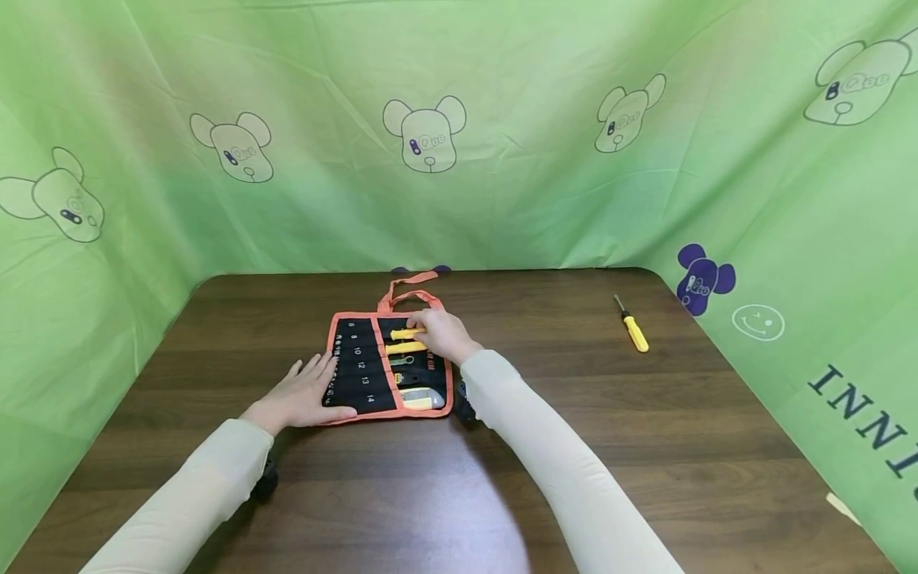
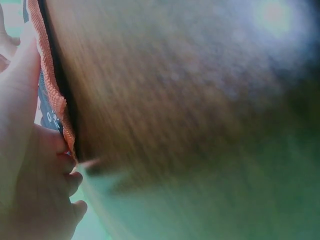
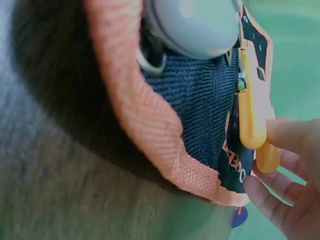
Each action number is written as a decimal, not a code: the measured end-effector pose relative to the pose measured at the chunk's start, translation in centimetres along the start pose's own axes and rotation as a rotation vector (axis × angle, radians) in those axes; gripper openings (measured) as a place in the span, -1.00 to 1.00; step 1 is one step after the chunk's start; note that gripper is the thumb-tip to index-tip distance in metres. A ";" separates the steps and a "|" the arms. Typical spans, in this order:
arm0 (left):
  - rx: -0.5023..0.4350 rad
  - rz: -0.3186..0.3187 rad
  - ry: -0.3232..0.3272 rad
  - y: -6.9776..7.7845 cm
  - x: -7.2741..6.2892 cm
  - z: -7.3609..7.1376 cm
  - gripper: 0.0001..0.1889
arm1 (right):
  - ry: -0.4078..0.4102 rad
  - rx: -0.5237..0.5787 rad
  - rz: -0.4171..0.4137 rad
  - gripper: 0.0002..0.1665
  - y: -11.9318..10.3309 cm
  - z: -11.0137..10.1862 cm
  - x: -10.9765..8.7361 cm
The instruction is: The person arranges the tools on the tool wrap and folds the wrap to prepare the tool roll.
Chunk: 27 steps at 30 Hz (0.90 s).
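Observation:
A black tool pouch (image 1: 358,373) with orange trim lies unrolled on the table, numbered pockets on its left half. My left hand (image 1: 308,392) rests spread over its lower left edge; the left wrist view shows the thumb along the orange trim (image 2: 47,70). On the pouch's right half my right hand (image 1: 445,335) pinches the far yellow handle (image 3: 268,157) of a tool tucked in a pocket. Beside it is a second yellow handle (image 3: 252,117), close to the thumb. What kind of tool the handles belong to, I cannot tell.
A grey-and-yellow utility knife (image 1: 421,399) sits in the pouch's lowest right pocket, with a small metal ring-ended tool (image 1: 403,361) higher up. Orange straps (image 1: 409,291) trail behind the pouch. A yellow-handled screwdriver (image 1: 634,331) lies on the table (image 1: 688,446) at right. Green cloth (image 1: 502,207) hangs behind.

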<state>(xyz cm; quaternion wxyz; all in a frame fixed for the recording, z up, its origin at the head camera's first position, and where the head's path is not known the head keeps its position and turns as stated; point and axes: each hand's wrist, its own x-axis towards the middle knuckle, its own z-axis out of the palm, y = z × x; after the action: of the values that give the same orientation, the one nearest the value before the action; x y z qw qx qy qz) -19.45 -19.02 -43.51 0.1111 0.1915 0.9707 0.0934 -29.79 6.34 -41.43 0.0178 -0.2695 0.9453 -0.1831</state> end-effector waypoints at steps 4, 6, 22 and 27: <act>-0.002 0.000 0.002 -0.1 -0.1 0.1 0.14 | -0.004 0.003 0.002 -0.76 -0.1 0.2 0.1; -0.005 -0.001 0.001 -0.1 -0.1 0.1 0.13 | -0.010 0.005 0.002 -0.76 -0.1 0.2 0.1; -0.020 -0.006 -0.014 0.1 -0.1 0.0 0.12 | -0.087 -0.251 -0.062 -0.70 -0.4 0.4 0.6; -0.022 -0.004 -0.014 0.3 -0.2 -0.2 0.11 | -0.081 -0.232 -0.109 -0.66 -0.2 0.5 0.7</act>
<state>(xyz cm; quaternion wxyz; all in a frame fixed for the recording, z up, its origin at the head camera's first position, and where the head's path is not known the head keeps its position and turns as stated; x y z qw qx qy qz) -19.21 -18.90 -43.24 0.1202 0.1890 0.9692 0.1026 -30.22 5.64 -41.76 0.0147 -0.3280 0.9425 -0.0622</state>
